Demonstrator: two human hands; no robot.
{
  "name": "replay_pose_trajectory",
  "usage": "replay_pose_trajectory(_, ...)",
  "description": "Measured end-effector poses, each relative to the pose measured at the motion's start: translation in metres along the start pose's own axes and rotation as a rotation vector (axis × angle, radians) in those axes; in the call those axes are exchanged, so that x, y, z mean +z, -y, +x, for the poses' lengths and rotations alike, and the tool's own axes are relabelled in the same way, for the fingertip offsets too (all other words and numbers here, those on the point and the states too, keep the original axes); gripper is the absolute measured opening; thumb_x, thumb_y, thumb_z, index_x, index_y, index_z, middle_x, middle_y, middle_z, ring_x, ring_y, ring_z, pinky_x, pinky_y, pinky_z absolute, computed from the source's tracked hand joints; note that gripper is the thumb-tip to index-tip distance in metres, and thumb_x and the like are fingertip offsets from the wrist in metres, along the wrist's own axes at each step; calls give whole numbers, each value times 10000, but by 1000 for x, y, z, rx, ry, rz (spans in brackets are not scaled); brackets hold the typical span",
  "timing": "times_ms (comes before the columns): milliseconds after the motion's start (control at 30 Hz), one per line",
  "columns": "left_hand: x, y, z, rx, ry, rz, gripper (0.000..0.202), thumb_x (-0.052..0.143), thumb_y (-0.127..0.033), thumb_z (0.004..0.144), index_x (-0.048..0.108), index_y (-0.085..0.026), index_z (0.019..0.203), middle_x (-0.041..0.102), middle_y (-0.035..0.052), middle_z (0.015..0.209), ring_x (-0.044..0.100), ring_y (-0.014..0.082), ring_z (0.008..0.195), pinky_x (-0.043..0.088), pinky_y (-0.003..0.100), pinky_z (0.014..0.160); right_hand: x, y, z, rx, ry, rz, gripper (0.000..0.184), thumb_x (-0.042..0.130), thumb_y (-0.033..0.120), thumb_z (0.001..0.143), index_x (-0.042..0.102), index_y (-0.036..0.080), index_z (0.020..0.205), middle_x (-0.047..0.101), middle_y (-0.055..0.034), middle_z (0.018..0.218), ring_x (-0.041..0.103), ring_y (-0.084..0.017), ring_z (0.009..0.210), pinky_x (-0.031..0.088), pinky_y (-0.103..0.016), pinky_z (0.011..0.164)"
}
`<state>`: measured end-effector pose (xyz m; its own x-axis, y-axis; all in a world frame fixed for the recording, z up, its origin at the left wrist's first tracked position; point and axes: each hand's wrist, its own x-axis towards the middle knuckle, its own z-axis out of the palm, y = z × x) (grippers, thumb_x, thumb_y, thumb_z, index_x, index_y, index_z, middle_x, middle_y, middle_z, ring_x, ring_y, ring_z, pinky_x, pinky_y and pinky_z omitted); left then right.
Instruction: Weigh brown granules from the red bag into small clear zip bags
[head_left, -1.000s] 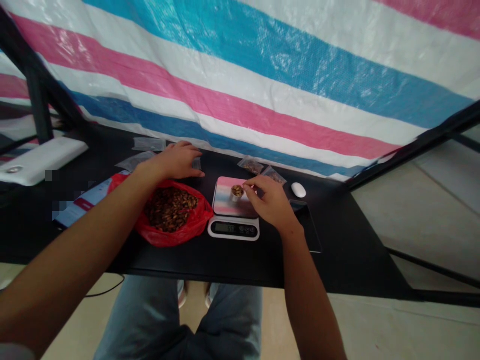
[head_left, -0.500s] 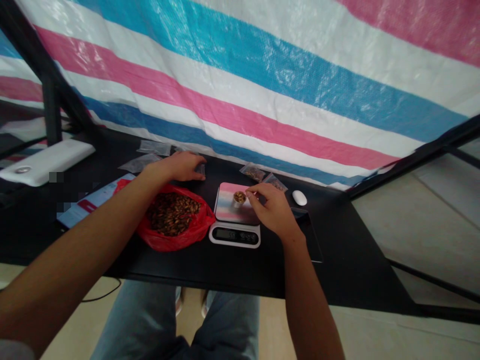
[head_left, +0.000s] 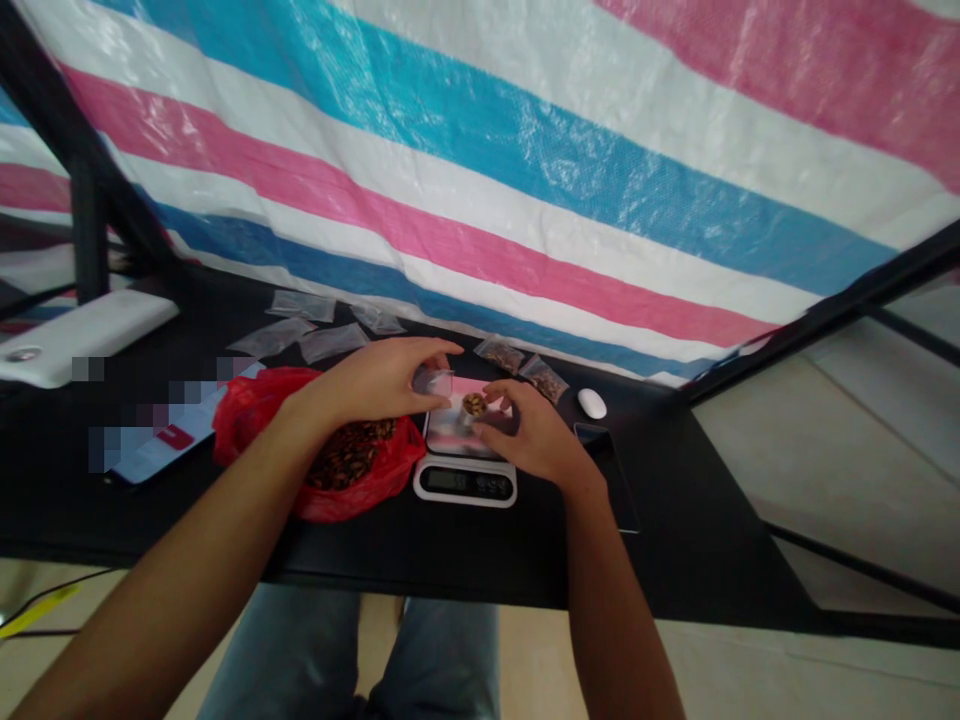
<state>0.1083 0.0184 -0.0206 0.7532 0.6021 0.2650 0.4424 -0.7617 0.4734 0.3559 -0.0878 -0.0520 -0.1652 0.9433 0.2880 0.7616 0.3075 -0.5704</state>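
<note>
Black tabletop (head_left: 675, 560) fills the lower middle of the view, backed by a tarpaulin striped in pink, white and blue (head_left: 480, 170) that slopes down to its far edge. A dark metal frame (head_left: 88, 230) stands at the far left, and pale floor (head_left: 847, 520) shows beyond the table's right side. The person's jeans (head_left: 345, 650) appear below the near edge.

Along the far side lie flat clear plastic sachets (head_left: 315, 340), two small bags of brown pieces (head_left: 499, 354) and a white computer mouse (head_left: 592, 403). A white slab-shaped device (head_left: 75, 335) sits at the left (a power bank, perhaps). A red plastic bag (head_left: 251, 430) lies open, heaped with brown seeds (head_left: 351, 455). Just right of it stands a digital kitchen scale (head_left: 465, 482), its readout too blurred to read.

The left arm reaches across the red plastic bag, its left hand (head_left: 367, 385) pinching a small clear plastic bag (head_left: 433, 382) between thumb and fingers, above the scale's platform. The right hand (head_left: 532, 435) curves in from the other side, its fingertips (head_left: 491, 393) right at a small pale cup (head_left: 472, 405) of brown pieces on the platform (whether they grip it, I cannot tell).
</note>
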Motion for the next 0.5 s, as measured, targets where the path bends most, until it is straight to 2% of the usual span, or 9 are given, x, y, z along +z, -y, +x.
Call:
replay_pose_trajectory(200, 9, 0, -7, -17, 78, 4, 727, 754, -399, 831, 568, -194, 1503, 734, 102, 1345, 698, 291, 1207, 517, 372, 1048, 3, 1, 3, 32, 18, -22, 300, 803, 302, 849, 671, 212, 1103, 739, -74, 1096, 669, -251, 1027, 528, -411, 918)
replay_pose_trajectory(367, 14, -3, -8, -6, 58, -64, 732, 790, -406, 818, 578, -221, 1494, 744, 90, 1324, 711, 293, 1178, 532, 370, 1018, 5, 3, 4, 7, -6, 0, 235, 793, 288, 867, 676, 223, 1060, 757, -70, 1088, 682, -251, 1037, 536, -423, 940)
replay_pose_trajectory(500, 18, -3, -7, 21, 35, -89, 725, 802, -409, 827, 578, -205, 1485, 749, 92, 1304, 711, 290, 1179, 534, 363, 995, 6, 3, 4, 8, -16, 51, 239, 763, 282, 893, 680, 226, 1109, 756, -79, 1133, 692, -250, 1076, 542, -429, 978)
